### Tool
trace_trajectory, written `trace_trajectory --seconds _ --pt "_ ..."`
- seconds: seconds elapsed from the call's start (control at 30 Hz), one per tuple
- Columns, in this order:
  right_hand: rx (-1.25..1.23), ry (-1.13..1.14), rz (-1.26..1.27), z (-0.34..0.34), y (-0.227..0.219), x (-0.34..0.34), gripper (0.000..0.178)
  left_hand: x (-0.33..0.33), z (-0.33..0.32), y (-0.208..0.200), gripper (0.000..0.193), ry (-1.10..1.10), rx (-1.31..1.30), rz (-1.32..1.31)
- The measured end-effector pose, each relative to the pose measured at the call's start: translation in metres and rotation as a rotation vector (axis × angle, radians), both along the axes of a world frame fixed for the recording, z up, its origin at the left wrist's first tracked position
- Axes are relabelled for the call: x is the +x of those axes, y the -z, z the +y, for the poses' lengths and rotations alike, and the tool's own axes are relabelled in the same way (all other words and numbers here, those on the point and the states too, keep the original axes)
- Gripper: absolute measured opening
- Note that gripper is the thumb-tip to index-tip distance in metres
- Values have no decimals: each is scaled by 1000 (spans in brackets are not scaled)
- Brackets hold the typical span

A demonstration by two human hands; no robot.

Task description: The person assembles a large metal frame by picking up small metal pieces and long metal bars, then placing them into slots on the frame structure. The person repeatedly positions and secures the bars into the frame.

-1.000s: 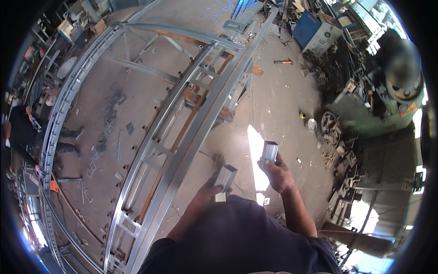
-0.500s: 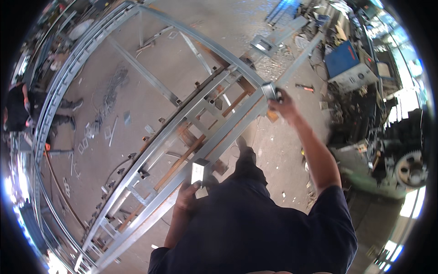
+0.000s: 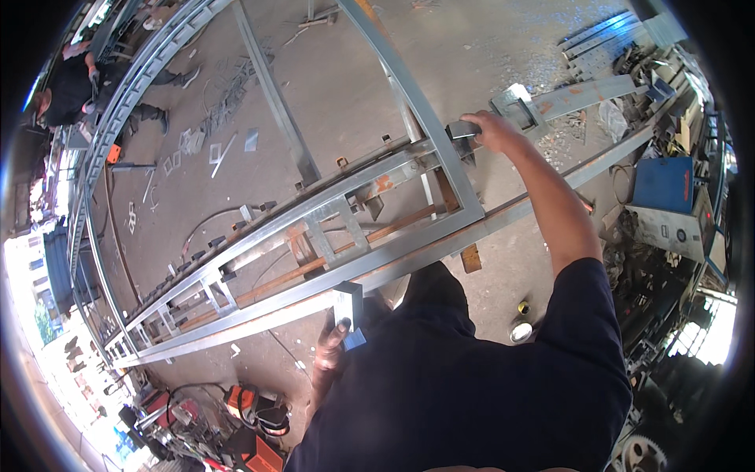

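A short square metal tube piece (image 3: 347, 303) stands upright in my left hand (image 3: 329, 342), close to my body and beside the near beam (image 3: 377, 258) of a long steel frame. The fingers are closed round its lower part. My right hand (image 3: 494, 131) reaches out to the frame's right end. Its fingers are closed on another short metal tube piece (image 3: 462, 129), held at the outer side of the end beam (image 3: 415, 98). I cannot tell whether this piece touches the beam. Rusty bars and short cross pieces (image 3: 346, 220) show inside the frame.
A flat steel piece with a square opening (image 3: 519, 110) lies beyond my right hand. At right stands a blue and white machine (image 3: 664, 189). Orange tools (image 3: 240, 401) and cables lie lower left. Another person (image 3: 75, 90) is at far left, behind a curved ladder-like frame (image 3: 118, 110).
The view has turned. My right hand has moved from the frame's near right corner farther along the end beam, still holding its tube piece. My left hand keeps its piece near my body.
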State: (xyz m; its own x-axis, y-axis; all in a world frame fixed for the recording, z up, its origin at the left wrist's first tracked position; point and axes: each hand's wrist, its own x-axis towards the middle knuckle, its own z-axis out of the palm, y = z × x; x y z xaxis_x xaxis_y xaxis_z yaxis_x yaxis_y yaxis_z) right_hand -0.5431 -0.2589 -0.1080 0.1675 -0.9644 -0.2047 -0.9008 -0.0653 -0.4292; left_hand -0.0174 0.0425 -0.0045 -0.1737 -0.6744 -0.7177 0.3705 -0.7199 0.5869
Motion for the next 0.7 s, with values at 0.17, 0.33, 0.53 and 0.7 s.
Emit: trace_trajectory --seconds 0.17,0.33,0.53,0.7 --pt "100 -177 8 -18 -4 -3 61 -22 4 2 98 -72 41 22" --pt "10 -6 2 -7 -4 2 67 -30 8 -7 103 -37 10 -24" --pt "64 302 -307 71 -68 116 54 -6 11 -41 66 -25 -259 -235" --pt "613 -81 -1217 214 -147 316 61 44 33 -71 70 -31 -255 -373"
